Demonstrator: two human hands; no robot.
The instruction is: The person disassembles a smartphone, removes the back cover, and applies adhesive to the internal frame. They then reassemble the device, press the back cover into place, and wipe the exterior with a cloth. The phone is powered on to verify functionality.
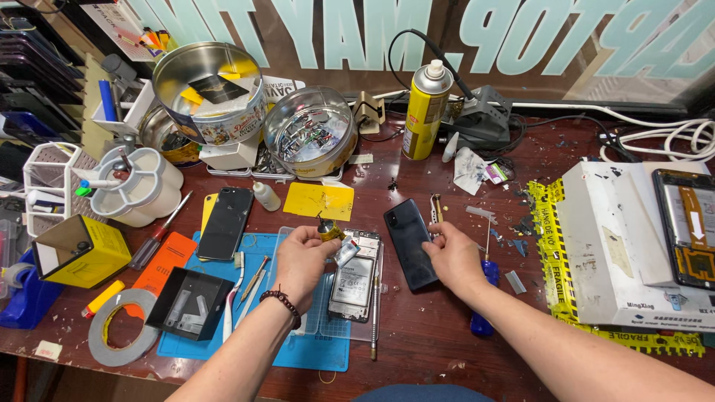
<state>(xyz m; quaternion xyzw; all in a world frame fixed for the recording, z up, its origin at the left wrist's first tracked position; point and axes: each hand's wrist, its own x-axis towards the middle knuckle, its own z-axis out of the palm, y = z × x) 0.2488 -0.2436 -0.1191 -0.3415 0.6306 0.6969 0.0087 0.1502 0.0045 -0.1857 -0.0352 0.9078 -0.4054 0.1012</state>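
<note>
My left hand (302, 257) holds a small yellow-capped bottle (328, 230) above an opened phone (355, 277) whose insides show, lying on a clear sheet over the blue mat (313, 350). A bead bracelet circles that wrist. My right hand (456, 257) rests on the wooden bench, fingers curled by the right edge of a dark phone back cover (409, 242); metal tweezers (436, 208) lie just above it. Whether it grips anything I cannot tell.
A black phone (225, 222) lies left on a yellow case. Round tins (309, 134), a yellow spray can (424, 112), a white box (633, 246) with yellow tape, a tape roll (123, 327), a black tray (188, 304) and a blue-handled screwdriver (484, 298) crowd the bench.
</note>
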